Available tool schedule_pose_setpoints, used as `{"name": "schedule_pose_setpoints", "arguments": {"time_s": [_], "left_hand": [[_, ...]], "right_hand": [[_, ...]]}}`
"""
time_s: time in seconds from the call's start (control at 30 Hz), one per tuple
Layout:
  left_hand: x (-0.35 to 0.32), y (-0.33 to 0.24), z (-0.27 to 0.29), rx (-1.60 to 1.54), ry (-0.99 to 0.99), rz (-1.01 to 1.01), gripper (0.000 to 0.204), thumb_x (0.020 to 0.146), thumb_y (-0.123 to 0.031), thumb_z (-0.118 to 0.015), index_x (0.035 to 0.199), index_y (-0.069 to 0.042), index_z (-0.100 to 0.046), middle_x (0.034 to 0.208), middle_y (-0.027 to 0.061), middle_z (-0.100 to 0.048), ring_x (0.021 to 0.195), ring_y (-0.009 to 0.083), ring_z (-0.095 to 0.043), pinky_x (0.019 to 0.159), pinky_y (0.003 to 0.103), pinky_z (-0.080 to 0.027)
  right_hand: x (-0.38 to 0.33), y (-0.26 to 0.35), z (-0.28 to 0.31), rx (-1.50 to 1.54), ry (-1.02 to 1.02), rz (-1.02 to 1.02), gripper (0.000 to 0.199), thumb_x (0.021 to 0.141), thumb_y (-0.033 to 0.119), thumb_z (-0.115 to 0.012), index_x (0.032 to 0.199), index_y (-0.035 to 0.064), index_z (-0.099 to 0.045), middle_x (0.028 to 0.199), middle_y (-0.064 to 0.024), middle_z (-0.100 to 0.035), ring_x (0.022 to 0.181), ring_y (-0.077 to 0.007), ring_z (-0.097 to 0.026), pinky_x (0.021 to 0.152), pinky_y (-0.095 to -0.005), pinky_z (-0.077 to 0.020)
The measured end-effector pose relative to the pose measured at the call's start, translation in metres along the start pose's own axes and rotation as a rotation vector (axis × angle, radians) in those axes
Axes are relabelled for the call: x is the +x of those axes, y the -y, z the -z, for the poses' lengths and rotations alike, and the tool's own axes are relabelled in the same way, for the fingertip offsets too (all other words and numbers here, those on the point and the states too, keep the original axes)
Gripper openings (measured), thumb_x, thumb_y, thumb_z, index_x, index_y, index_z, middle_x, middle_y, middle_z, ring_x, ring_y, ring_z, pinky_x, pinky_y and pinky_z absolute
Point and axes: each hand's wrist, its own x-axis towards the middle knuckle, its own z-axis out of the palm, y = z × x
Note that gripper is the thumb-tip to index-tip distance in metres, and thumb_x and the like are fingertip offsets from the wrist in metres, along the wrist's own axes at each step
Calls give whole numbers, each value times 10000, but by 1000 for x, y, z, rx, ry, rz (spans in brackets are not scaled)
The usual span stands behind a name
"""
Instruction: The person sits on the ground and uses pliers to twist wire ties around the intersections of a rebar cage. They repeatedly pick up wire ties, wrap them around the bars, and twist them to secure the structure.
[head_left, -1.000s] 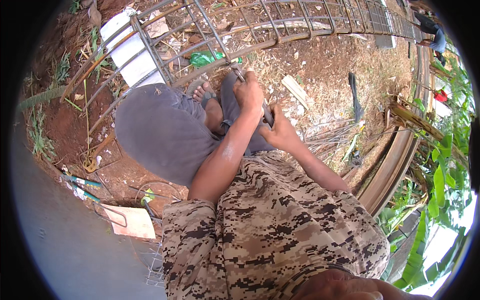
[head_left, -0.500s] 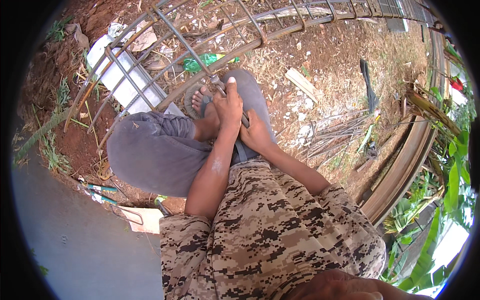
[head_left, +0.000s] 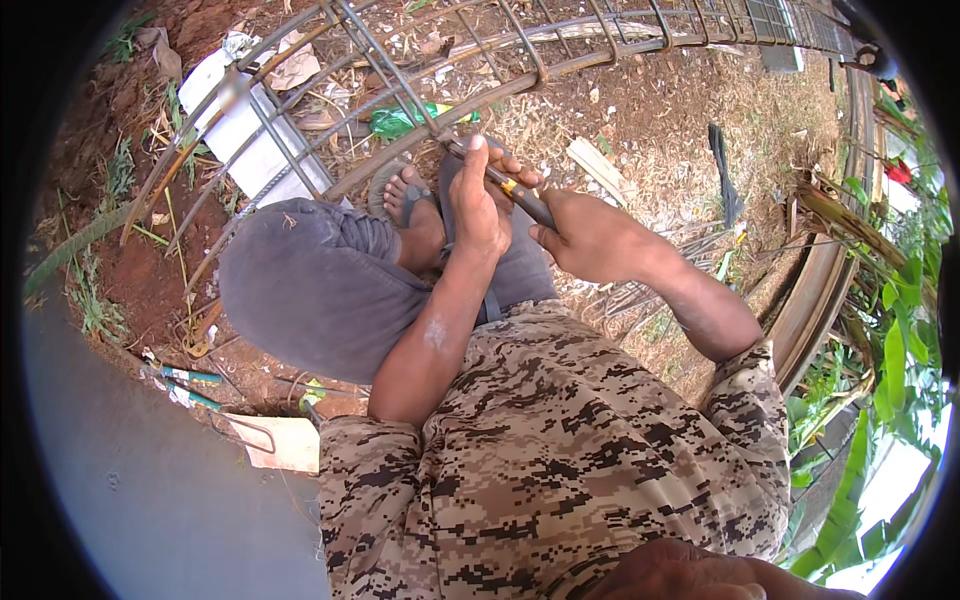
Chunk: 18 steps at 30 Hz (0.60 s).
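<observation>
My right hand [head_left: 600, 238] is closed around the dark grip of a slim metal hand tool [head_left: 508, 184] with a yellow band on its shaft. My left hand [head_left: 480, 210] curls loosely about the shaft farther forward, thumb pointing up and fingertips showing beyond it. The tool's front end meets a joint of the steel rebar cage [head_left: 490, 98], where a cross bar crosses the long lower bar. Its tip is too small to make out. Below the cage are my grey-trousered leg [head_left: 310, 285] and sandalled foot [head_left: 410, 195].
A green plastic bottle [head_left: 400, 121] and a white board [head_left: 235, 135] lie beneath the cage. To the right are a wood offcut [head_left: 597, 168], a dark strip of cloth [head_left: 722, 175] and loose thin rods [head_left: 660, 275]. Long curved beams [head_left: 800, 310] border the plants.
My right hand has moved right and up, drawing the tool's grip end outward. My left hand has shifted slightly right, its fingers looser. The tool's tip now sits against the cage joint.
</observation>
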Motion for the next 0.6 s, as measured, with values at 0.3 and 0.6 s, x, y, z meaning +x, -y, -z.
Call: {"name": "schedule_pose_setpoints", "arguments": {"time_s": [0.3, 0.6], "left_hand": [[10, -22, -59, -586, 55, 139, 301, 897, -285, -643, 671, -129, -519, 663, -14, -564, 695, 158, -605, 814, 339, -571], [20, -23, -76, -733, -128, 107, 267, 866, -169, -592, 631, -138, -471, 604, -18, -558, 603, 101, -598, 777, 334, -612]], "right_hand": [[7, 19, 82, 315, 230, -99, 511, 958, 465, -525, 973, -35, -628, 744, -149, -662, 681, -232, -686, 687, -348, -564], [-4, -58, -21, 794, -489, 455, 671, 922, 146, -626, 1491, -12, -306, 1424, -229, -468, 1370, -326, -439, 1136, -452, -368]]}}
